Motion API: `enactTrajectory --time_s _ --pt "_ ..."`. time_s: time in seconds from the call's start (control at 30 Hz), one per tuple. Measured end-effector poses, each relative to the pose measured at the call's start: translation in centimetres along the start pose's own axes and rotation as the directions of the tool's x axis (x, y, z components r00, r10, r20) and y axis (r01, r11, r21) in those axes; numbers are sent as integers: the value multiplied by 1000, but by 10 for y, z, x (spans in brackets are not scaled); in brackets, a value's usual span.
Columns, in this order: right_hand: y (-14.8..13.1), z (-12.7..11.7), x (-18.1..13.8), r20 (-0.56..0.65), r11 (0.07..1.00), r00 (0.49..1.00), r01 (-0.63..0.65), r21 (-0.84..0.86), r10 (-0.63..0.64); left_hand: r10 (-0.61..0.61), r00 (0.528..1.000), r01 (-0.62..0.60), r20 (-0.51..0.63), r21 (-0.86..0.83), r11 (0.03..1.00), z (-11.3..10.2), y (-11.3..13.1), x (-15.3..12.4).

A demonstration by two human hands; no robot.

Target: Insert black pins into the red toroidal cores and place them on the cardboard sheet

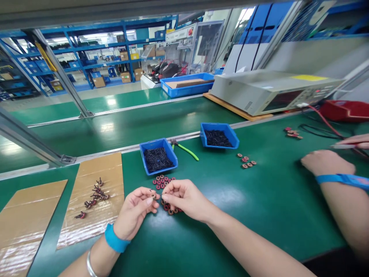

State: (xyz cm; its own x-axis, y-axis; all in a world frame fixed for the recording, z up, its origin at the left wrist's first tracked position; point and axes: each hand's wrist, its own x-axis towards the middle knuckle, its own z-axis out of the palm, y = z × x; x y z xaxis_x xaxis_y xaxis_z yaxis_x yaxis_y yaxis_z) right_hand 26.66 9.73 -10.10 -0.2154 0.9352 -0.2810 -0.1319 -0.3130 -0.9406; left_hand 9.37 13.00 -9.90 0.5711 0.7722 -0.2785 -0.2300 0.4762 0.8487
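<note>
Left hand (137, 207) pinches a ring (153, 196), right hand (186, 198) pinched too (on what, I can't tell); few seemingly finished rings (99, 194) on left cardboard (112, 167), bare pile (161, 181) left

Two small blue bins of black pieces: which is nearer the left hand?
The left bin, beyond the left hand; the right bin sits farther off, on the other side of the green-handled pliers.

I see the left hand (138, 209) pinching a small ring core (153, 196), the right hand (184, 198) close beside it; on the green desk (259, 215), a blue bin (170, 151) stands at their twelve o'clock, cardboard (111, 173) at nine.
</note>
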Motion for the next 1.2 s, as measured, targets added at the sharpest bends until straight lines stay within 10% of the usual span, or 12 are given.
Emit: enactTrajectory --time_s 0.5,0.7,1.2 --pt "-9 2 -6 19 989 989 146 1 -146 32 996 -61 86 356 933 0 -3 -3" --pt "-16 -6 -7 -222 945 918 316 -88 -328 -7 1000 11 -22 206 978 2 2 -4" --pt "-4 3 -5 -255 874 850 387 -294 -462 -25 1000 25 -6 180 983 5 0 -5"
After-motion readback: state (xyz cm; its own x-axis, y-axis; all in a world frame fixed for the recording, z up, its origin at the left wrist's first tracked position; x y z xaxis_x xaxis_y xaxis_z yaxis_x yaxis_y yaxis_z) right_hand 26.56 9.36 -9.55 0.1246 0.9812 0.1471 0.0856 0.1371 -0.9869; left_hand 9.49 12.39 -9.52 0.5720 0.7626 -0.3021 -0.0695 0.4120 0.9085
